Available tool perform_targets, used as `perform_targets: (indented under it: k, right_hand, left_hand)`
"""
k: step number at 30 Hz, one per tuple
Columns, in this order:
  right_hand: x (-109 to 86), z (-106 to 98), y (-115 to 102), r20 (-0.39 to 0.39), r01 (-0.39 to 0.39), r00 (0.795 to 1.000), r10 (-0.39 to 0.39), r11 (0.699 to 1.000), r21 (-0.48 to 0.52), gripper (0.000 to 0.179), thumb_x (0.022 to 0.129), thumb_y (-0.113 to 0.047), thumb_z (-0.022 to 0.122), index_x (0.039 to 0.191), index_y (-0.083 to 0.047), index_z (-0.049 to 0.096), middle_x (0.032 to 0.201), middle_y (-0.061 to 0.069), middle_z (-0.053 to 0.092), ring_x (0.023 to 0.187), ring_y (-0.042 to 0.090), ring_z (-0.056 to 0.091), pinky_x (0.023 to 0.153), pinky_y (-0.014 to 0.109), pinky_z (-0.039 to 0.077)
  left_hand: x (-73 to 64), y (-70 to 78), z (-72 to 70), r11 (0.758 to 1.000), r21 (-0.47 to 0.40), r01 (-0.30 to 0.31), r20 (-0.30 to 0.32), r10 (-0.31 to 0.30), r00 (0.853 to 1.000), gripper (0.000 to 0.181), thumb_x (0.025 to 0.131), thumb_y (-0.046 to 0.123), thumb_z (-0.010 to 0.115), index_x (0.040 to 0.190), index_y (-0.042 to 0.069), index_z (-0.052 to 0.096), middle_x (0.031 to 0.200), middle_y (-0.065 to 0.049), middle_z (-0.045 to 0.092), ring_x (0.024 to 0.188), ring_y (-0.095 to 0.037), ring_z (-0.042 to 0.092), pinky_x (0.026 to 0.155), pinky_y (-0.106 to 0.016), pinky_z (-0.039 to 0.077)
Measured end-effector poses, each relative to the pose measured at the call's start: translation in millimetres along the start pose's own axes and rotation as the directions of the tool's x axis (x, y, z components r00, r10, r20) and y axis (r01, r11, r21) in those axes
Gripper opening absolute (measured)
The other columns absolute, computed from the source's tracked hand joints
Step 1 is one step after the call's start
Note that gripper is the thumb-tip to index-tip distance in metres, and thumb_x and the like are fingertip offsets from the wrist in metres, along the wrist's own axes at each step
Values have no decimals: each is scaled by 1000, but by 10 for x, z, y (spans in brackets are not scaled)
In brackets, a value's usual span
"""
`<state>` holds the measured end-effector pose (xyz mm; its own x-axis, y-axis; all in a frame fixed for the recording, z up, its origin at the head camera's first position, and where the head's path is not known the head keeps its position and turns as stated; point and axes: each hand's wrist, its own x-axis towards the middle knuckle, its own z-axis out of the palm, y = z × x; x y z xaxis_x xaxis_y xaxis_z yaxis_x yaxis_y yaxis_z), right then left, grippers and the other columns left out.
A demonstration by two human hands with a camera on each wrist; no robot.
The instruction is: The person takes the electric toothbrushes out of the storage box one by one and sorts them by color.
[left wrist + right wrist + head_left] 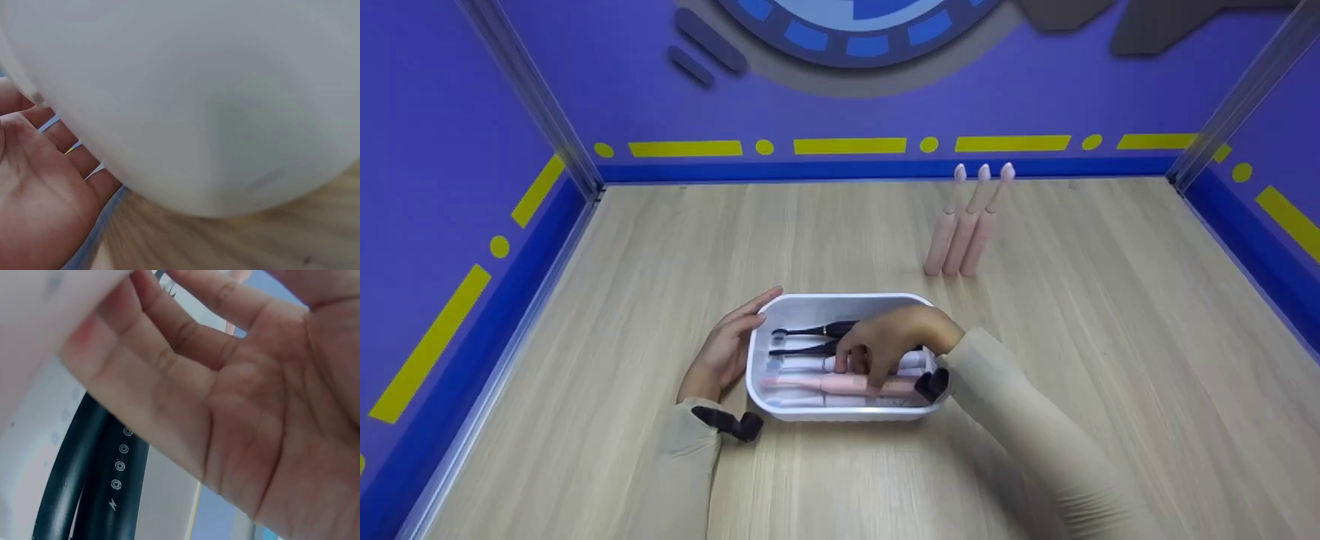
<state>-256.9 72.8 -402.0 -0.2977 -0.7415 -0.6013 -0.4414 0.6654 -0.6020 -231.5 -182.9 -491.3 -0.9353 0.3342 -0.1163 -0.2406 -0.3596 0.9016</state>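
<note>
From the head view, a white plastic tub with round corners (840,413) sits on a light wooden counter (660,247). The person's left hand (722,346) is at the left end of the tub. Its grip is wide and loose, and it touches the tub from outside, near the rim. The right hand (894,337) reaches down into the tub. Its grip is small, with thumb and fingers pinching a long pink electric toothbrush (847,385) that lies near the front of the tub. Just behind that is a white toothbrush (802,364), and then two thin black toothbrushes (826,347). Past the tub, to the right, three pale pink toothbrushes (961,240) stand up in a row, close together. At the back is a blue-purple wall with yellow bars and dots (660,90).

From the left wrist, the tub's smooth side fills most of the view. The left palm faces it, with the fingers long and a bit spread.

From the right wrist, the fingers bend in behind a pale, blurry shape (34,337) that hides their tips. Below are two black handles with little round marks and a lightning bolt.
</note>
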Motion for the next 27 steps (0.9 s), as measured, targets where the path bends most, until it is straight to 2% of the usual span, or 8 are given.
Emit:
perform_targets:
  k: [11,20,27]
  right_hand:
    - [-8,14,14,-14,18,1000,-19,999,-29,44,76,-5,77,118,-10,63,89,-3,60,74,4,54,63,15,46]
    - [-9,19,0,-20,9,1000,-10,999,-35,44,76,-3,76,118,-10,63,88,-3,59,76,5,53,63,17,46]
    - [-22,4,-2,-27,33,999,-36,994,-102,44,77,-8,77,118,-12,65,95,0,63,86,6,55,74,17,45]
  left_hand:
    - [13,-6,0,1000,-6,-1,3,1,1000,52,98,3,31,150,1,27,159,-12,22,136,-17,37,111,-28,34]
    - [3,-3,7,1000,-10,0,-4,0,1000,52,98,3,32,150,4,31,158,-12,26,137,-20,36,115,-33,30]
    - [-3,4,8,1000,-2,3,-12,-3,1000,52,98,3,32,150,4,31,154,-12,33,134,-19,40,112,-32,34]
